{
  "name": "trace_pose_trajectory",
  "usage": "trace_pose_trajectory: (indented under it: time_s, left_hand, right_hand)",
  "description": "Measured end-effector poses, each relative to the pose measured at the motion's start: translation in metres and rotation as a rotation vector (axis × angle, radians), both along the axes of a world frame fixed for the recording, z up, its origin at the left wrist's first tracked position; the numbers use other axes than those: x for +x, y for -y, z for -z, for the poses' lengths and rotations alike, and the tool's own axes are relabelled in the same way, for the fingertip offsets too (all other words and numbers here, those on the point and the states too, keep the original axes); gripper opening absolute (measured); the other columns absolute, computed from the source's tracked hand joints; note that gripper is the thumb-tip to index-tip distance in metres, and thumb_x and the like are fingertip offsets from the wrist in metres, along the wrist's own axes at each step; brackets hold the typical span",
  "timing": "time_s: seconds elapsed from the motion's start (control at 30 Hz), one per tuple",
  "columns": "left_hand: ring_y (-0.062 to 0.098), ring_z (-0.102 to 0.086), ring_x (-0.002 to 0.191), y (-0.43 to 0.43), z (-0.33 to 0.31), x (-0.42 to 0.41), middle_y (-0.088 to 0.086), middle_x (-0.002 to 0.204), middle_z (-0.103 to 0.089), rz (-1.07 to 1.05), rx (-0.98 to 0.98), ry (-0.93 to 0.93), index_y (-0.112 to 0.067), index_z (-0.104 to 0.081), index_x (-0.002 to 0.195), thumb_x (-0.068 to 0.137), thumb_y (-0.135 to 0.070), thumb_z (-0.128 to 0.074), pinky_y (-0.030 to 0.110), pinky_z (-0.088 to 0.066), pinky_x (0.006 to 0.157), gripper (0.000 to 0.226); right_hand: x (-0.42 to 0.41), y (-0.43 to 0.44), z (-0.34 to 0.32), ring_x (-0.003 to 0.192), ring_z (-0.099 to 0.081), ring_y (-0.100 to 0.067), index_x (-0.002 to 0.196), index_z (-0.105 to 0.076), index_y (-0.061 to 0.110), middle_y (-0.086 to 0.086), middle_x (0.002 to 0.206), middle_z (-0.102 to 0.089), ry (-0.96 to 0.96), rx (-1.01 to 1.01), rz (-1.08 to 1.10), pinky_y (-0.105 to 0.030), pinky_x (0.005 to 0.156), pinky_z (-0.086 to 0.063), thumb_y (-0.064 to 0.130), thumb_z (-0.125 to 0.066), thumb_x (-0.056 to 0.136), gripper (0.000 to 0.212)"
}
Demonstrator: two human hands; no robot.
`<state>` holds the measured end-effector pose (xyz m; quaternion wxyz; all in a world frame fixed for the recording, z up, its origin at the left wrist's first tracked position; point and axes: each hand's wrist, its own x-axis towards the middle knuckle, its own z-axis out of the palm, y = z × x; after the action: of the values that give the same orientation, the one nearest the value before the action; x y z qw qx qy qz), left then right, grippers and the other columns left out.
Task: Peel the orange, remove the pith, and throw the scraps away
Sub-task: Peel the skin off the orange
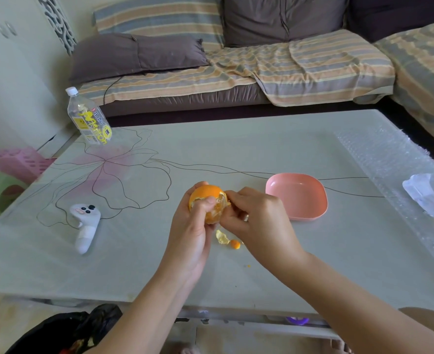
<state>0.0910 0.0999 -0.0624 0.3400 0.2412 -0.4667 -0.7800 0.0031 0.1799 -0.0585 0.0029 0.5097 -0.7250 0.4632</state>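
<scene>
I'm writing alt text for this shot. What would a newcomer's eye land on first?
The half-peeled orange at mid-table: the left hand grips it while the right hand pinches its peel. Just right of the hands sits an empty pink dish, and scraps lie on the table on the near side of the orange.

Soft, even daylight, fairly bright but hazy, leaves the colours washed out. The left hand (193,226) and right hand (259,218) cast only a faint, blurred shadow on the desk (236,149) just beneath them. The orange (205,195) between them is sharp and saturated. Right of the right hand, bubble wrap (389,159) glints. Far left of the left hand, the bottle (89,118) leans from wide-angle distortion, and the desk edges bow.
</scene>
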Motion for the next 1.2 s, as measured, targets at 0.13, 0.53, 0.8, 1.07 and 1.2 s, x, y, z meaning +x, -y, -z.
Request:
trace_pose_trajectory:
  time_s: [0.13,0.53,0.8,1.07,1.2]
  left_hand:
    - [0.017,-0.063,0.084,-0.002,0.002,0.0,0.005,0.089,-0.064,-0.002,-0.005,-0.002,-0.014,-0.057,0.104,0.066,-0.022,-0.06,0.023,-0.051,0.073,0.038]
    - [0.028,-0.056,0.091,0.003,0.0,-0.002,0.013,0.087,-0.058,0.044,0.048,-0.072,-0.008,-0.052,0.102,0.075,-0.016,-0.051,0.042,-0.045,0.095,0.028]
    - [0.007,-0.063,0.073,-0.002,0.008,0.001,-0.006,0.073,-0.063,0.035,-0.051,0.06,-0.017,-0.056,0.102,0.06,-0.019,-0.062,0.017,-0.05,0.066,0.042]
    - [0.01,-0.064,0.066,-0.012,0.003,-0.005,0.003,0.076,-0.06,0.076,0.007,0.049,-0.016,-0.055,0.102,0.066,-0.016,-0.054,0.018,-0.052,0.06,0.036]
    - [0.019,-0.064,0.063,-0.015,-0.008,-0.007,0.006,0.067,-0.064,0.134,0.136,-0.115,-0.012,-0.057,0.088,0.07,-0.019,-0.047,0.025,-0.055,0.066,0.021]
  right_hand:
    - [-0.004,0.0,0.0,0.055,-0.033,-0.019,0.065,-0.064,0.006,-0.007,0.055,-0.046,0.145,-0.011,0.023,-0.022,0.047,-0.024,0.011,-0.056,0.075,0.014]
    - [-0.006,-0.002,-0.009,0.061,-0.053,-0.017,0.079,-0.067,0.011,-0.005,0.066,-0.057,0.162,0.04,-0.07,-0.03,0.056,-0.045,0.027,-0.055,0.084,0.021]
    - [-0.017,-0.007,-0.014,0.053,-0.022,-0.012,0.061,-0.059,0.003,-0.019,0.056,-0.036,0.114,0.237,-0.115,-0.019,0.043,-0.018,0.014,-0.058,0.081,0.023]
    - [-0.018,-0.016,-0.013,0.044,-0.041,-0.012,0.053,-0.065,0.002,-0.006,0.05,-0.062,0.314,0.172,0.031,-0.022,0.044,-0.031,0.004,-0.058,0.073,0.021]
    - [-0.021,-0.014,-0.019,0.051,-0.055,-0.01,0.062,-0.07,0.003,-0.007,0.057,-0.066,0.535,0.068,0.007,-0.018,0.055,-0.046,0.0,-0.054,0.077,0.022]
